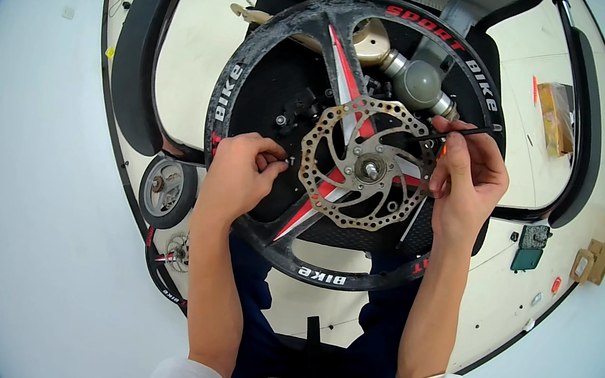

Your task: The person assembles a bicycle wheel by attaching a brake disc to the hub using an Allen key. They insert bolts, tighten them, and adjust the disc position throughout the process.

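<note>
A black bicycle wheel (306, 268) with red and white spokes lies flat in front of me, a perforated metal brake disc (317, 144) bolted at its hub. My left hand (238, 175) pinches a small bolt (289, 161) at the disc's left edge. On the disc's right side, my right hand (468, 179) grips a thin black hex key (463, 132) whose short end points down toward the disc rim.
A smaller wheel (166, 188) and another black rim (168, 278) lie on the floor at lower left. Behind the wheel sits a grey motor-like cylinder (416, 83). A green part (530, 246) and a bagged orange item (558, 114) lie to the right.
</note>
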The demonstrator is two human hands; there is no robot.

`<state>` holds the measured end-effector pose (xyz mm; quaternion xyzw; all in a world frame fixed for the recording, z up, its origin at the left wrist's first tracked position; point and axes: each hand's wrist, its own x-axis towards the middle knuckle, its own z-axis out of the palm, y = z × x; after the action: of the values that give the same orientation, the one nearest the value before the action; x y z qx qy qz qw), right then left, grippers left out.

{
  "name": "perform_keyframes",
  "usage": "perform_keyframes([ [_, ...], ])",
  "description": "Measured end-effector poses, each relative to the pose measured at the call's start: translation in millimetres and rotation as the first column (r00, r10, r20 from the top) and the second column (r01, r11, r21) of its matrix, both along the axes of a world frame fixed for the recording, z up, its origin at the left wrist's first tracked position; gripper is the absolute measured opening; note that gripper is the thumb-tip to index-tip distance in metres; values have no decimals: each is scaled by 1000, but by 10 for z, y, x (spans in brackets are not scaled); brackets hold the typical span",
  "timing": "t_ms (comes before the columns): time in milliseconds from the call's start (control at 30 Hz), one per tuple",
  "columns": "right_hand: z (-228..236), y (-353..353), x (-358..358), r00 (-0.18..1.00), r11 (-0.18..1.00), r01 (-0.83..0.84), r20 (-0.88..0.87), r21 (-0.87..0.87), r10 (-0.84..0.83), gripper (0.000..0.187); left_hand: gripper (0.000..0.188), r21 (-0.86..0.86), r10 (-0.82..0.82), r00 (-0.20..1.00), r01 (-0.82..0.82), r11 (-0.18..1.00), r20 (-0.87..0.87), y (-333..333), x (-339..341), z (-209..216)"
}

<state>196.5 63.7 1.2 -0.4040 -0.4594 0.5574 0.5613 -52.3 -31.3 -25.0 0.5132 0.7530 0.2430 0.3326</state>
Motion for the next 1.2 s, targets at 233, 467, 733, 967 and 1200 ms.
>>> perform_keyframes([
  [233,-43,33,188,997,997,-72,-2,-34,72,13,14,194,119,949,-180,964,293,-8,44,176],
  [467,45,-124,210,953,951,-302,-52,-67,298,14,25,464,-153,928,-24,885,340,62,431,243],
  [733,97,-274,170,950,951,-308,-74,-32,305,15,22,459,-206,930,47,887,304,80,565,191],
  [967,96,-302,135,947,947,-320,-45,-38,318,16,19,447,-214,927,57,893,309,99,602,211],
  [1200,105,-307,122,948,951,-307,98,35,303,15,19,430,-214,935,75,900,284,104,635,222],
])
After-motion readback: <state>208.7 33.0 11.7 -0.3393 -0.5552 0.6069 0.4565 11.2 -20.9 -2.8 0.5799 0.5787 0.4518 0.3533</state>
